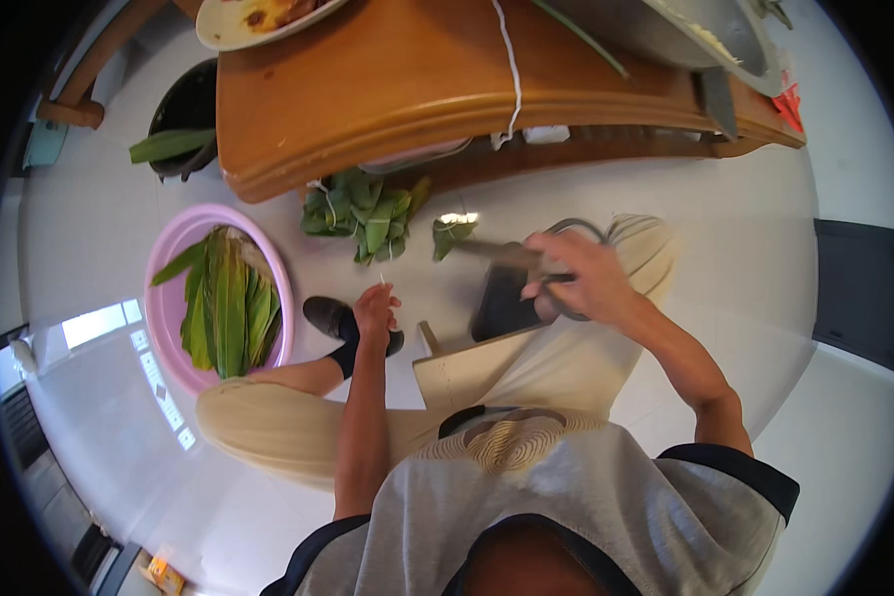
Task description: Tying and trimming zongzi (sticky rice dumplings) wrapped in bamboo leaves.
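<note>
My left hand pinches a short end of white string, just below a bunch of green leaf-wrapped bundles tied with string at the table's edge. My right hand grips a pair of scissors by the handles, its blades pointing left and blurred. One small leaf-wrapped bundle is apart from the bunch, close to the blade tips. Whether it lies on the floor or hangs, I cannot tell.
A pink basin of long green leaves stands at left. The wooden table bears a plate, white string and a metal basin. A black pot is beside it. Between my legs is a wooden stool.
</note>
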`<action>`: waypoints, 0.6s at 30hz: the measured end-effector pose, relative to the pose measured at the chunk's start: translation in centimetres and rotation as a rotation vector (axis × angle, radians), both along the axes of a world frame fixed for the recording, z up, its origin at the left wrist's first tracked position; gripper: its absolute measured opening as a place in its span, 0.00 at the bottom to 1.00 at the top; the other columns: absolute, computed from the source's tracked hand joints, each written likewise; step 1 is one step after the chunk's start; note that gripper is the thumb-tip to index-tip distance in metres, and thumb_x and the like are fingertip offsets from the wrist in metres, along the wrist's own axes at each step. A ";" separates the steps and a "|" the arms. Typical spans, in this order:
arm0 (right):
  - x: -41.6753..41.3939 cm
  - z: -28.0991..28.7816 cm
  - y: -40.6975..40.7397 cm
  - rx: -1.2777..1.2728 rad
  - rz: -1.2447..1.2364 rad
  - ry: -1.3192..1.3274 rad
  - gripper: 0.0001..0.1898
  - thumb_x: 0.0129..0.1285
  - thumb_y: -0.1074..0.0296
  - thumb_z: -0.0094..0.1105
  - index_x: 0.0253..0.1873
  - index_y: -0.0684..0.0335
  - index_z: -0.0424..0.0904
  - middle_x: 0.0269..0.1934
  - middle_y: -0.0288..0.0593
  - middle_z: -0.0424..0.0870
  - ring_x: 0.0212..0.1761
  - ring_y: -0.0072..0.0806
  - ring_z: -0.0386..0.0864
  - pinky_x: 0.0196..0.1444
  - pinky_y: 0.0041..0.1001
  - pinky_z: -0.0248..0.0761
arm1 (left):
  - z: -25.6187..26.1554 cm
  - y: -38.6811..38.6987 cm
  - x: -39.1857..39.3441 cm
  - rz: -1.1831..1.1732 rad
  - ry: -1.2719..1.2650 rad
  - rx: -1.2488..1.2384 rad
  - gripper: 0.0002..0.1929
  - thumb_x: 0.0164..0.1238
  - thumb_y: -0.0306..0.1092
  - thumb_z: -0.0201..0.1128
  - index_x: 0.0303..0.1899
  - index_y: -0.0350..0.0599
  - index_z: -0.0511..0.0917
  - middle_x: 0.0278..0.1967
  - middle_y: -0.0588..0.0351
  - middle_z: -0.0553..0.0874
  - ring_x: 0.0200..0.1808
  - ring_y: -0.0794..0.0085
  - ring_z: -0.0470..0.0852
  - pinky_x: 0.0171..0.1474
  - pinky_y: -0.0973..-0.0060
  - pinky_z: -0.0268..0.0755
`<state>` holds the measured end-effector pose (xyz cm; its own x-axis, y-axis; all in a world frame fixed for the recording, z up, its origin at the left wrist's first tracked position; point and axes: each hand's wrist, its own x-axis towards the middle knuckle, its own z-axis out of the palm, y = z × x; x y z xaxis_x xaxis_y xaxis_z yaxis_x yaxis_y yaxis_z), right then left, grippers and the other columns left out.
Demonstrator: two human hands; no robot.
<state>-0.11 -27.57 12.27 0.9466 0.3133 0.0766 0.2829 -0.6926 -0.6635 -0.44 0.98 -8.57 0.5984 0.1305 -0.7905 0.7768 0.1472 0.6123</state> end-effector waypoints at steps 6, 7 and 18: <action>6.2 7.6 -3.7 -0.370 -0.347 -0.245 0.30 0.50 0.76 0.55 0.61 0.53 0.60 0.33 0.53 0.73 0.33 0.43 0.72 0.36 0.35 0.67 | 3.7 -1.8 0.9 -0.028 -0.070 -0.215 0.09 0.61 0.31 0.50 0.40 0.39 0.74 0.22 0.59 0.74 0.15 0.83 0.63 0.17 0.84 0.58; 7.7 7.6 -4.2 -0.399 -0.214 -0.318 0.29 0.51 0.77 0.55 0.61 0.56 0.61 0.32 0.49 0.73 0.31 0.39 0.72 0.37 0.30 0.66 | 4.0 -1.3 0.8 -0.029 -0.078 -0.300 0.09 0.61 0.29 0.50 0.41 0.38 0.73 0.25 0.56 0.75 0.16 0.82 0.64 0.19 0.82 0.60; 14.8 7.5 -3.3 -0.224 0.117 -0.784 0.08 0.57 0.75 0.52 0.38 0.74 0.71 0.26 0.53 0.73 0.30 0.46 0.71 0.34 0.34 0.67 | 7.6 -1.2 -0.3 0.012 -0.003 -0.623 0.09 0.65 0.31 0.49 0.44 0.40 0.68 0.39 0.47 0.78 0.31 0.68 0.75 0.41 0.65 0.72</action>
